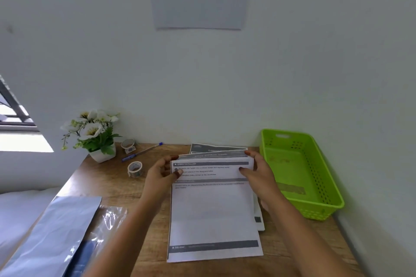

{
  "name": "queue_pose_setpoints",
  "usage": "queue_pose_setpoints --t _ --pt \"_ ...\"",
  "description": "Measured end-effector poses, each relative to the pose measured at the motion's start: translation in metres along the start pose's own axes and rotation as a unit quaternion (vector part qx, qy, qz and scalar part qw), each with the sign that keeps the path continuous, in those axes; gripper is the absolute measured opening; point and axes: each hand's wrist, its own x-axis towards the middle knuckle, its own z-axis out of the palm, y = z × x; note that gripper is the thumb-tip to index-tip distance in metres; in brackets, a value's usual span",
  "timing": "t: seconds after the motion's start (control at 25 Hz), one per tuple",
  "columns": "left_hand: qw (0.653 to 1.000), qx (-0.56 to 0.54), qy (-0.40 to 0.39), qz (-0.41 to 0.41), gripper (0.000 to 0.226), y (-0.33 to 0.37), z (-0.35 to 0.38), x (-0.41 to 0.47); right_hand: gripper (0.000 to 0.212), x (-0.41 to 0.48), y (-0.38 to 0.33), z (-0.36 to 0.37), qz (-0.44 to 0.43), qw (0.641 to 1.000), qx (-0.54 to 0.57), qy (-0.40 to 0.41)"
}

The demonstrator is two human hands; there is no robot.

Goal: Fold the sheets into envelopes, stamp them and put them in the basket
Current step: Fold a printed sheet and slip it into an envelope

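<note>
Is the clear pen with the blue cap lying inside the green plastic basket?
No, the clear blue-capped pen lies on the wooden table beside the white flower pot, left of the green plastic basket.

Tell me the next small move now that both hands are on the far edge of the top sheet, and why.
Probably draw that edge down toward you and flatten the fold. The left hand and right hand each pinch a far corner of the sheet. Its top strip is curled over but not creased, and the rest lies flat on the stack.
</note>
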Motion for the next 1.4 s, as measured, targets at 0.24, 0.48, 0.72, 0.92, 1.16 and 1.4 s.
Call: queue_pose_setpoints --t 0.24,0.48,0.72,0.92,1.16,1.4 --pt "0.998 -0.042 -0.006 -0.053 0.030 -0.027 0.003 -0.021 0.048 -0.019 0.037 0.002 -0.043 0.998 -0.037 -0.025" --pt "0.997 -0.064 -0.021 -0.042 0.026 -0.062 0.004 -0.014 0.048 -0.021 0.079 0.005 -0.132 0.989 -0.018 -0.059" --pt "0.996 -0.040 0.015 0.081 0.016 -0.076 0.013 -0.030 0.020 -0.021 0.089 0.003 -0.228 0.974 0.004 0.001" --pt "0.987 -0.001 0.020 0.159 0.007 -0.072 0.013 -0.042 0.009 -0.030 0.089 -0.003 -0.297 0.954 0.015 0.029" --pt "0.949 0.150 0.095 0.260 0.019 -0.082 0.008 -0.037 0.015 -0.031 0.087 -0.004 -0.370 0.927 -0.015 0.053" --pt "0.866 0.312 0.133 0.368 0.006 -0.073 0.015 -0.049 0.010 -0.040 0.078 0.001 -0.392 0.908 -0.133 0.062"
